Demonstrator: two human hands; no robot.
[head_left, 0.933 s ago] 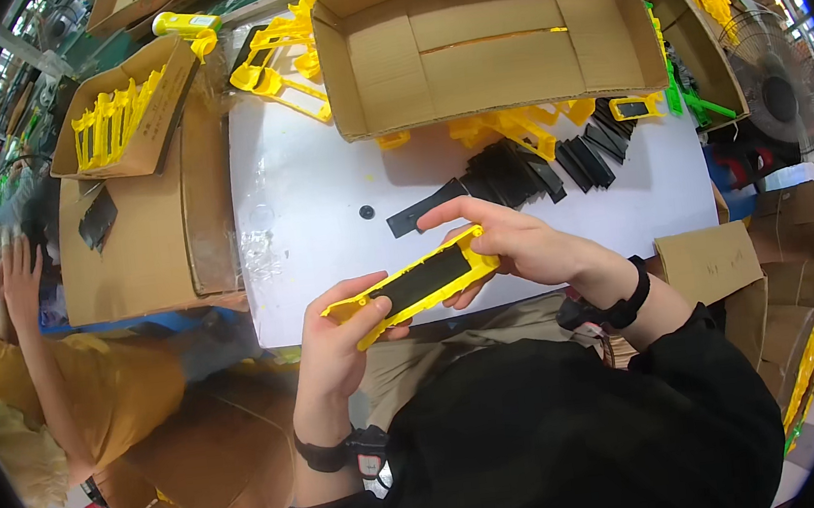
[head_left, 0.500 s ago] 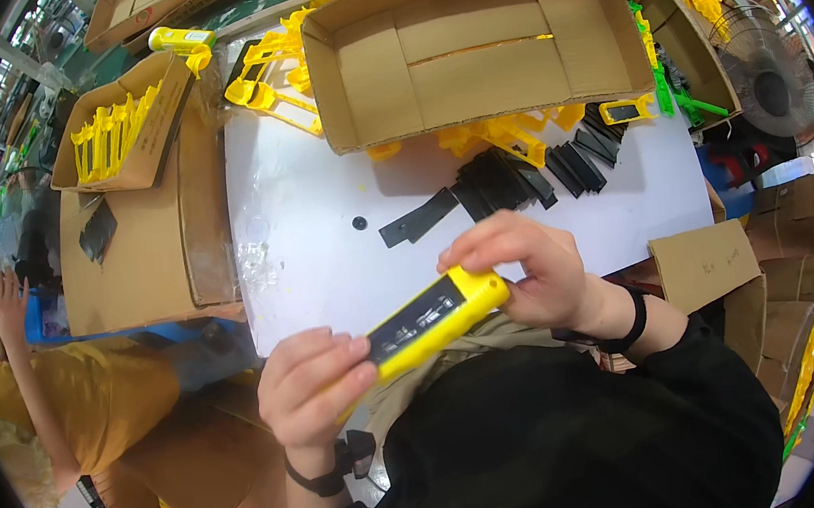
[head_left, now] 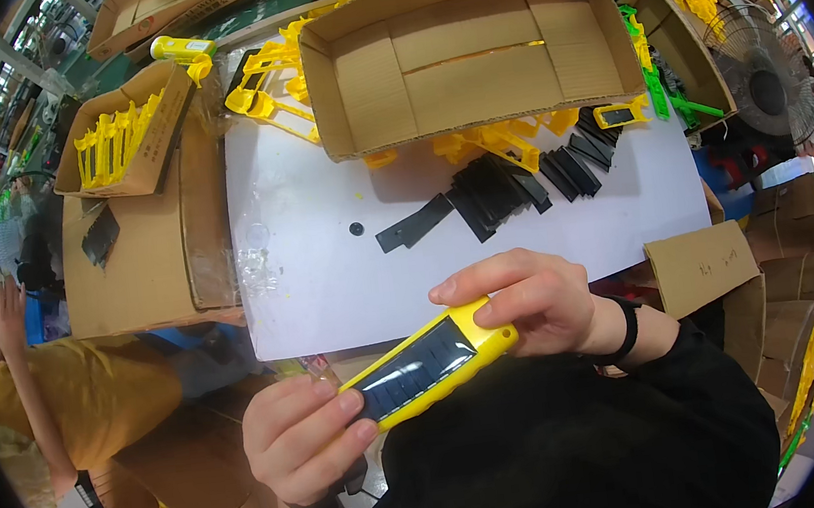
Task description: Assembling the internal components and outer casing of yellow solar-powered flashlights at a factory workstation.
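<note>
We take the open cardboard box [head_left: 469,89] as the reference for all positions. The yellow casing [head_left: 446,387] is held between both hands on our side of the box, well apart from it, with its dark, glossy panel [head_left: 417,366] turned up. The left hand [head_left: 298,444] is closed on the casing's left end, its fingertips reaching about the edge of the panel; the right hand [head_left: 536,305] grips the other end, one fingertip on the yellow face. We judge the step in hand to be a check of the panel's face and seating.

To do this well, we should hold the casing by its yellow rim, since fingertips on a glossy surface may mark it and hide its left edge. We should tilt the casing slowly, so that reflections travel across the panel and any scratch or lifted edge shows. Whether the panel sits fully flush, we cannot tell from this angle.

Caution: the black strips [head_left: 490,196] lie near the front of the box, and the small black disc [head_left: 357,228] lies in front of its left end. We should turn the casing clear of both, with both ends supported
</note>
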